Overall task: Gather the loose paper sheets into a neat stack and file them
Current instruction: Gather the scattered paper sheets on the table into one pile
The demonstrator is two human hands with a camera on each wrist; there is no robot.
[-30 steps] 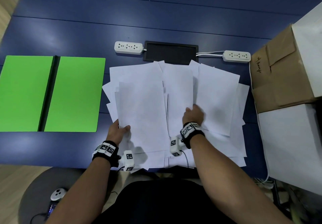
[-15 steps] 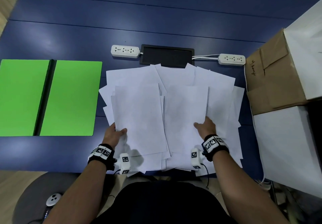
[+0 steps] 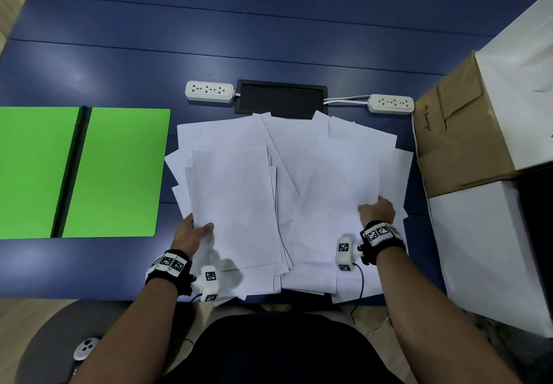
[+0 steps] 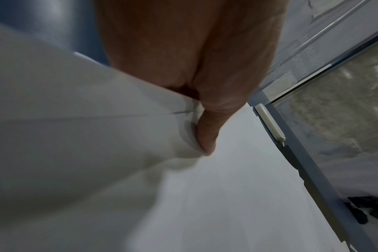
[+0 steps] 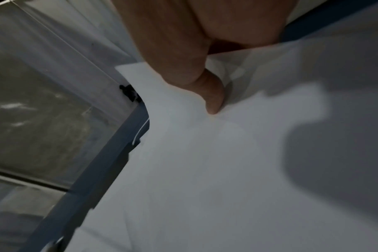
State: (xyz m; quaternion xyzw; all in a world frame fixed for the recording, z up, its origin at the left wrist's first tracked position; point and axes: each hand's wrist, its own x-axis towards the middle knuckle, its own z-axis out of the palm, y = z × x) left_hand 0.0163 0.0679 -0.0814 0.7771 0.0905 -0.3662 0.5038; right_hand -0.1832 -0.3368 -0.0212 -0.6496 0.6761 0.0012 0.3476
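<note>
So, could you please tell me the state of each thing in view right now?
paper sheets: loose, fanned, overlapping, not yet stacked
green folder: open flat, empty
left hand: pinching a sheaf's edge
right hand: pinching sheets
cardboard box: flaps closed

Your left hand [image 3: 191,234] shows only its thumb on top of the paper sheets [image 3: 239,198]; the fingers of that grip are under the sheets and out of sight. Your right hand [image 3: 377,210] likewise hides its fingers under the pages beyond it. Below both grips, the lower sheets are covered by the upper ones, so you cannot count them. Left of your left grip, the green folder [image 3: 113,171] is cut off by the picture's edge. Both wrist views are blurred.
</note>
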